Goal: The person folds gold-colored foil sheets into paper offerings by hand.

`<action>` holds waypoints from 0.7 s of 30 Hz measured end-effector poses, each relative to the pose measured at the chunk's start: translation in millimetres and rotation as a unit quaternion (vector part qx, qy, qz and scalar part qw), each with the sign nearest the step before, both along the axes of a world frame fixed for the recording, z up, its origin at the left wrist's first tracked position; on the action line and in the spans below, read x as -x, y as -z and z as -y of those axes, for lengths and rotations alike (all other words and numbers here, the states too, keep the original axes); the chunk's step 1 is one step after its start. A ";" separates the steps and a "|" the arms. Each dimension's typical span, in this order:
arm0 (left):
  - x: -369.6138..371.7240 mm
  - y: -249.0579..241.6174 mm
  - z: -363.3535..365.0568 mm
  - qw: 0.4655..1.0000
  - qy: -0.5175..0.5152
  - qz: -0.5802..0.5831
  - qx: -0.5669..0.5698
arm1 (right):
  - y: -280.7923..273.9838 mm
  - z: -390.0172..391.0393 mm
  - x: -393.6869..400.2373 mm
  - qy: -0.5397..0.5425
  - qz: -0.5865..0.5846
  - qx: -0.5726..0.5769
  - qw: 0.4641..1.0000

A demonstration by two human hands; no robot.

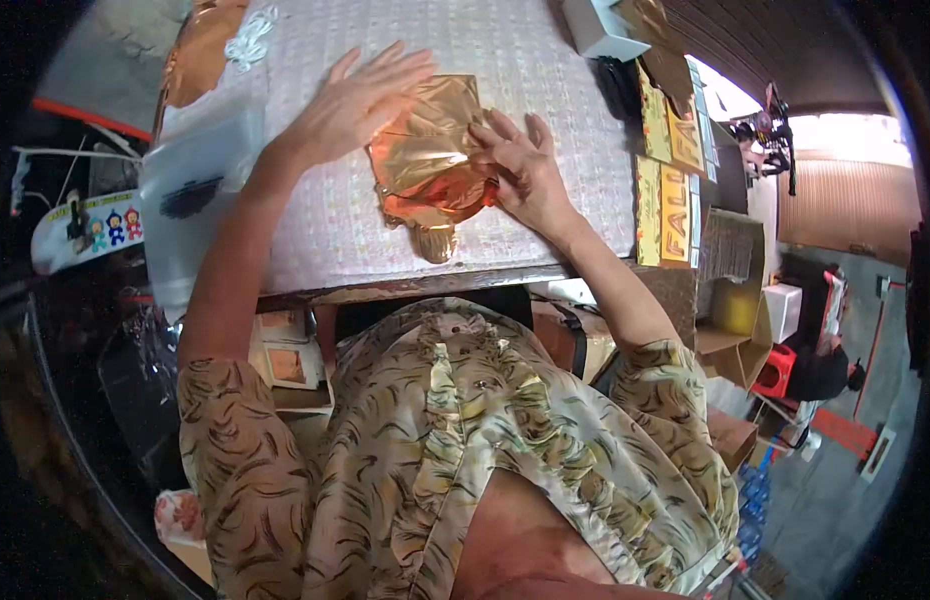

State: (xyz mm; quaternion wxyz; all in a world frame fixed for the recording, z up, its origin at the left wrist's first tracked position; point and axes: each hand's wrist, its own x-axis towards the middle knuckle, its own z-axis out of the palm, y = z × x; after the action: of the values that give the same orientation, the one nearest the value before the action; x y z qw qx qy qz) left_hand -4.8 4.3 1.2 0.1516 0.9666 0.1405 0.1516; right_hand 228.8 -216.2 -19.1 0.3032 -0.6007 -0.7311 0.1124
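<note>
A shiny gold foil piece (435, 135), creased and with a short rounded tab at its near end, lies flat on the white textured table cover. My left hand (357, 105) is over its upper left part, with fingers stretched out and spread toward the far right. At the foil's right edge is my right hand (522, 170). Its fingers are apart and slightly bent, and the fingertips overlap the foil. Near the tab the foil is crumpled and reflects orange-red.
White strings (250, 38) and copper-coloured foil (197, 60) lie at the far left. Clear plastic sleeves (200, 190) hang over the left edge. Yellow printed packs (675, 215) line the right edge, below a white box (605, 30). Cardboard boxes (735, 270) stand beyond.
</note>
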 end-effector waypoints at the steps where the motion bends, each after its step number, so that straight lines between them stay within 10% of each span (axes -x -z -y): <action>1: -5.8 2.6 4.8 1.000 0.007 -0.002 -0.002 | -0.2 -0.3 1.3 -0.004 -0.003 0.000 1.000; 21: -29.6 24.6 26.6 0.990 0.087 -0.033 -0.104 | -16.2 3.1 -4.8 -0.001 0.146 -0.040 0.988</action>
State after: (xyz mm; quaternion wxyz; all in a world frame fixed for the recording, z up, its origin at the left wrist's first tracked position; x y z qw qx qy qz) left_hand 24.8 -22.3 -23.5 0.0582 0.9901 0.0441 0.1195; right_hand 233.6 -219.4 -2.9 0.2172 -0.5972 -0.7721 -0.0058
